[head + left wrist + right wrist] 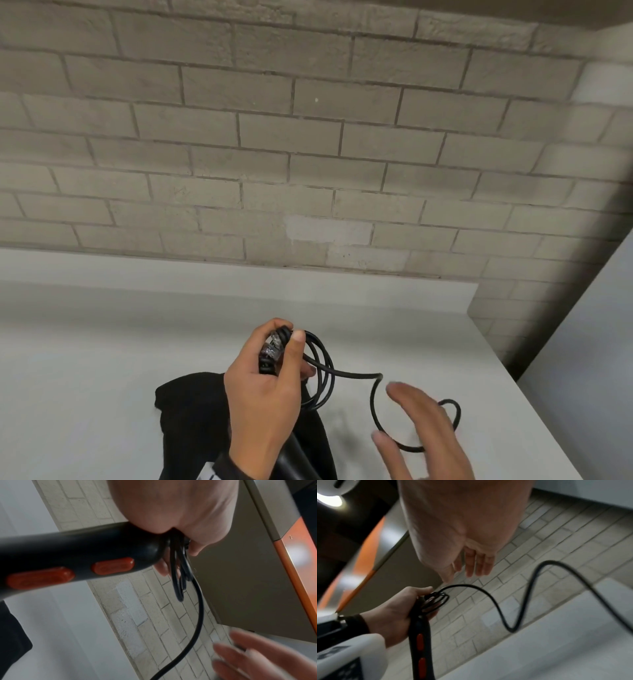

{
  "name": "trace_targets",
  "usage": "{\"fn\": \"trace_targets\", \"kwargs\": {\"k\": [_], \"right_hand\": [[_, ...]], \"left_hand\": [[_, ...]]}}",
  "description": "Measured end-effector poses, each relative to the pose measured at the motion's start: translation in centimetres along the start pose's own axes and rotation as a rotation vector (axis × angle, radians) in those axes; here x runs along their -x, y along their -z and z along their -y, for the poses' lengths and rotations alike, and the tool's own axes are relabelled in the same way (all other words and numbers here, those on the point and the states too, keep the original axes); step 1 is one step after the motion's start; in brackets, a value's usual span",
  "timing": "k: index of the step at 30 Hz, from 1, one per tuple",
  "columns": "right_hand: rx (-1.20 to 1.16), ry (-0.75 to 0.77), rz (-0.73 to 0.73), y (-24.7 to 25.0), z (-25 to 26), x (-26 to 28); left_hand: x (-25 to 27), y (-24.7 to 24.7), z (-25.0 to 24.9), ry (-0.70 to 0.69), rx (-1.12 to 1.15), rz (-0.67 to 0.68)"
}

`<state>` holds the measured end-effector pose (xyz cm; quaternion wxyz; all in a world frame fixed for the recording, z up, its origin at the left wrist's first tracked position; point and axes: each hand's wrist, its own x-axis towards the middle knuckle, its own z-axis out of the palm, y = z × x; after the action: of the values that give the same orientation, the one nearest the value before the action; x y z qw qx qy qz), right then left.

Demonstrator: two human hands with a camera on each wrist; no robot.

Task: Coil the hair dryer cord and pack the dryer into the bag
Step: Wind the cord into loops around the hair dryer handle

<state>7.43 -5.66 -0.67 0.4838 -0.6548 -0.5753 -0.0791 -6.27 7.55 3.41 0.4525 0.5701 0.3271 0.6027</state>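
My left hand (274, 373) grips the end of the black hair dryer's handle (72, 559) together with several coiled loops of its black cord (322, 373). The handle carries two orange switches (112, 565) and points down toward me. From the coil the loose cord (522, 601) runs right in a wavy loop over the table. My right hand (421, 435) hovers open above that loose loop, fingers spread, touching nothing that I can see. A black fabric bag (191, 411) lies on the table under my left hand.
The white table (102, 359) ends at a grey brick wall (308, 154) behind and has its right edge near my right hand. A beige and orange cabinet (257, 574) hangs above.
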Motion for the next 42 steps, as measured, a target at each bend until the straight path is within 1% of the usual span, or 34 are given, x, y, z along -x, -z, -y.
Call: {"fn": "trace_targets", "kwargs": {"k": [2, 5, 6, 7, 9, 11, 14, 17, 18, 20, 23, 27, 30, 32, 34, 37, 39, 42], "right_hand": [[0.045, -0.022, 0.078, -1.8, -0.1, -1.1], [0.044, 0.111, 0.224, -1.4, -0.4, -3.3], [0.000, 0.144, 0.241, -1.1, 0.1, -4.1], [-0.049, 0.169, 0.232, -0.7, 1.0, -4.9], [-0.149, 0.215, 0.161, 0.3, 2.1, -6.4], [-0.200, 0.235, 0.131, 1.0, 3.5, -8.0], [-0.234, 0.247, 0.125, 1.2, 4.9, -10.1], [-0.274, 0.195, 0.103, 0.7, 5.7, -11.5], [-0.300, 0.162, 0.098, 0.3, 5.7, -11.8], [-0.367, 0.055, 0.098, -0.6, 5.8, -12.0], [-0.433, -0.096, 0.076, -1.9, 5.7, -11.6], [-0.426, -0.251, 0.075, -2.9, 4.9, -10.3], [-0.457, -0.359, 0.105, -3.3, 4.6, -8.8], [-0.521, -0.420, 0.122, -3.3, 4.8, -7.6], [-0.613, -0.452, 0.182, -3.0, 5.2, -6.4], [-0.691, -0.499, 0.366, -2.5, 5.8, -5.3], [-0.634, -0.514, 0.418, -2.3, 5.8, -5.2], [-0.560, -0.441, 0.433, -1.8, 5.6, -5.7]], "left_hand": [[0.1, 0.2, 0.0, -0.003, 0.007, 0.004], [0.1, 0.4, 0.0, -0.016, 0.005, -0.008], [0.1, 0.4, -0.1, -0.019, 0.006, -0.013], [0.1, 0.5, 0.0, -0.018, 0.008, -0.015], [0.1, 0.7, 0.2, -0.016, 0.008, 0.012], [0.1, 0.9, 0.4, -0.029, 0.013, 0.063], [0.0, 1.3, 0.2, -0.088, 0.039, 0.168], [-0.3, 1.9, -0.1, -0.099, 0.054, 0.312], [-0.3, 2.1, -0.2, -0.101, 0.062, 0.342], [-0.4, 2.2, -0.1, -0.121, 0.045, 0.363], [-0.2, 2.1, 0.0, -0.161, 0.031, 0.336], [0.1, 2.0, -0.1, -0.220, 0.033, 0.270], [0.4, 1.8, -0.2, -0.239, 0.041, 0.189], [0.6, 1.6, -0.2, -0.234, 0.030, 0.132], [0.7, 1.5, -0.1, -0.232, 0.013, 0.080], [0.8, 1.6, 0.1, -0.204, 0.026, 0.081], [0.7, 1.6, 0.0, -0.180, 0.023, 0.092], [0.3, 1.6, -0.7, -0.094, 0.026, 0.132]]}}
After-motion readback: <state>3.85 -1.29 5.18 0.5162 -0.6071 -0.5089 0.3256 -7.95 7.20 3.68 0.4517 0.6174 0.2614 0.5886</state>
